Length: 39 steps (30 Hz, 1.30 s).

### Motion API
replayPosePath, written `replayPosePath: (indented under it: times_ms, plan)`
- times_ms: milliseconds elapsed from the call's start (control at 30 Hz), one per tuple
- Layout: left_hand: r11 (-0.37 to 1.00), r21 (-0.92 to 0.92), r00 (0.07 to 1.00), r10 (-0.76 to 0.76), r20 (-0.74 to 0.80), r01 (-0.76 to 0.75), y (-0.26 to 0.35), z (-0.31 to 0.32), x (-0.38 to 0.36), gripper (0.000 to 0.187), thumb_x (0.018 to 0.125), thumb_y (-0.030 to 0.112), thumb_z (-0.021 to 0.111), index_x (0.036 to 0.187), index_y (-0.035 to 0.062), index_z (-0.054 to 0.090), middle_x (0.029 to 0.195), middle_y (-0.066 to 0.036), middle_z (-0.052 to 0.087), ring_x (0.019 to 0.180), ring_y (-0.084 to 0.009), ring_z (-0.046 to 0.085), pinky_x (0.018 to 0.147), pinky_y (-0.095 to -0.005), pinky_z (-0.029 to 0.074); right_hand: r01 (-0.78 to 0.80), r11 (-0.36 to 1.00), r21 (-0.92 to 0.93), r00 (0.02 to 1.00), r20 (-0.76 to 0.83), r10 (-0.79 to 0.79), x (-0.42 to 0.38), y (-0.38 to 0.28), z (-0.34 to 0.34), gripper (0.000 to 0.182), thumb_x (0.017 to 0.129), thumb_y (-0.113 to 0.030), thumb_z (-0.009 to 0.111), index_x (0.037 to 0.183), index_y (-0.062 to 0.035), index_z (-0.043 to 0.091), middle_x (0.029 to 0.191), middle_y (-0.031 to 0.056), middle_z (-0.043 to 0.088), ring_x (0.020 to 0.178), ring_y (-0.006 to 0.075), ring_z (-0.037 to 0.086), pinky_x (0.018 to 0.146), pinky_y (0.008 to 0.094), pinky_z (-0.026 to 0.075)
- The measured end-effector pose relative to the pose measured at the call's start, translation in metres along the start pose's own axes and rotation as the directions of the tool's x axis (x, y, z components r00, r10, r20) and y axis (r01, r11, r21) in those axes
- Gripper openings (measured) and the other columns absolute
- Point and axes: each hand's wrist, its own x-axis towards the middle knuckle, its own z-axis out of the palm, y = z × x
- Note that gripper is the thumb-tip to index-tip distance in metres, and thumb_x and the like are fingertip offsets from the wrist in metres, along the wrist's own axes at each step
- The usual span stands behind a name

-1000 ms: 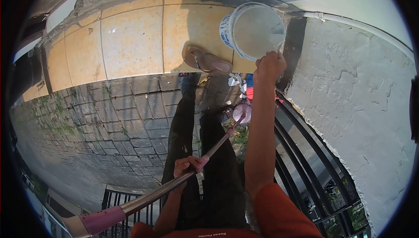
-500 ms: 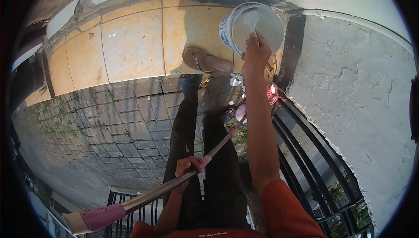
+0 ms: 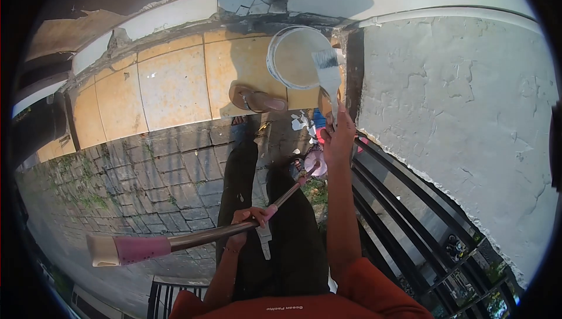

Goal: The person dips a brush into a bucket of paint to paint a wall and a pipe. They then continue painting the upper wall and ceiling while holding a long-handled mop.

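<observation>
We are looking straight down, and our right hand (image 3: pixel 338 137) is gripping a paintbrush (image 3: pixel 329 79) by its handle, fingers wrapped tight around it. The bristles, loaded with white paint, are hovering over the near rim of the paint bucket (image 3: pixel 293 55), with the brush head overlapping the bucket's right edge. The bucket is sitting on the tiled ledge (image 3: pixel 170 85), right in the corner where the tiles meet the white plastered wall (image 3: pixel 456 114). We cannot tell whether the bristles are touching the paint or just above it.

Our left hand (image 3: pixel 249 218) is closed around a long metal pole (image 3: pixel 205 237), fingers curled fully about it near the pink sleeve. The pole is slanting from the lower left, where its pink-wrapped end (image 3: pixel 126 250) is sticking out, up toward a pink fitting near the ground by our right forearm.

A brown sandal (image 3: pixel 257 99) is lying on the ledge just left of the bucket, close to the ledge's front edge. Below us the brick pavement (image 3: pixel 140 184) is spreading out, and black railings (image 3: pixel 398 225) are running along the foot of the wall on the right.
</observation>
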Motion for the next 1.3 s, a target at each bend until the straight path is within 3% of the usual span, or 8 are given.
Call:
replayPosePath:
  times_ms: [267,333,433,533,733,867,1133,1300]
  plan:
    - [0.972,-0.202,0.985,0.146,0.095,-0.124,0.045,0.060,-0.040,0.055,0.092,0.033,0.025,0.065,-0.0013,0.059,0.066,-0.015,0.057,0.089,-0.0341,0.056,0.088,-0.0426,0.040,-0.052,0.943,0.330,0.976,0.218,-0.022,-0.146,-0.032,-0.113,0.044,0.094,-0.033,0.050,0.127,-0.0041,0.048,0.076,-0.0037,0.052,0.057,0.0030,0.040,0.048,0.0191,0.032]
    - [0.972,-0.113,0.959,0.223,0.174,-0.205,0.052,0.072,-0.057,0.054,0.092,0.033,0.024,0.065,-0.0009,0.057,0.064,-0.015,0.055,0.087,-0.0347,0.055,0.088,-0.0438,0.040,-0.175,0.929,0.327,0.923,0.383,0.039,-0.185,-0.044,-0.141,0.044,0.095,-0.030,0.048,0.131,-0.0044,0.042,0.076,-0.0007,0.048,0.062,0.0055,0.041,0.054,0.0217,0.035]
    - [0.953,-0.214,0.976,0.216,-0.007,-0.213,0.075,0.118,-0.090,0.054,0.093,0.036,0.021,0.067,0.0008,0.054,0.060,-0.012,0.049,0.083,-0.0318,0.053,0.089,-0.0431,0.040,-0.137,0.923,0.360,0.897,0.440,-0.038,-0.225,-0.051,-0.179,0.044,0.094,-0.028,0.050,0.131,-0.0058,0.042,0.080,-0.0005,0.051,0.068,0.0066,0.046,0.057,0.0208,0.037]
    - [0.961,-0.078,0.957,0.271,0.107,-0.264,0.079,0.134,-0.098,0.063,0.095,0.042,0.017,0.066,0.0009,0.054,0.062,-0.013,0.052,0.082,-0.0303,0.053,0.085,-0.0401,0.040,-0.093,0.928,0.359,0.873,0.478,-0.097,-0.255,-0.062,-0.208,0.040,0.094,-0.024,0.051,0.130,-0.0071,0.044,0.085,-0.0011,0.054,0.075,0.0070,0.051,0.060,0.0212,0.039]
    - [0.888,0.107,0.872,0.407,0.271,-0.447,0.113,0.203,-0.134,0.065,0.095,0.044,0.015,0.064,0.0006,0.053,0.059,-0.013,0.051,0.072,-0.0293,0.051,0.076,-0.0376,0.040,0.136,0.922,0.364,0.857,0.423,-0.294,-0.281,-0.077,-0.246,0.038,0.090,-0.020,0.056,0.127,-0.0117,0.049,0.091,-0.0061,0.057,0.082,0.0015,0.051,0.062,0.0172,0.037]
    - [0.788,0.175,0.797,0.534,0.283,-0.590,0.131,0.217,-0.150,0.050,0.088,0.041,0.030,0.061,0.0032,0.049,0.057,-0.011,0.048,0.061,-0.0250,0.049,0.068,-0.0357,0.040,0.135,0.890,0.435,0.877,0.366,-0.312,-0.277,-0.069,-0.262,0.044,0.089,-0.018,0.058,0.131,-0.0110,0.046,0.099,-0.0049,0.059,0.085,0.0027,0.051,0.064,0.0175,0.039]
    - [0.854,0.141,0.795,0.389,0.466,-0.500,0.134,0.223,-0.164,0.063,0.085,0.060,0.026,0.061,0.0050,0.047,0.055,-0.008,0.046,0.052,-0.0189,0.042,0.055,-0.0297,0.035,0.049,0.746,0.664,0.900,0.294,-0.321,-0.293,-0.074,-0.269,0.046,0.089,-0.019,0.059,0.133,-0.0122,0.044,0.109,-0.0017,0.060,0.089,0.0053,0.052,0.065,0.0198,0.042]
    - [0.869,0.039,0.761,0.410,0.502,-0.494,0.144,0.247,-0.180,0.076,0.080,0.071,0.027,0.066,0.0010,0.051,0.057,-0.009,0.049,0.053,-0.0201,0.046,0.051,-0.0307,0.036,0.140,0.863,0.485,0.904,0.293,-0.311,-0.291,-0.076,-0.274,0.043,0.089,-0.016,0.059,0.129,-0.0098,0.046,0.103,-0.0007,0.062,0.082,0.0040,0.052,0.061,0.0183,0.041]
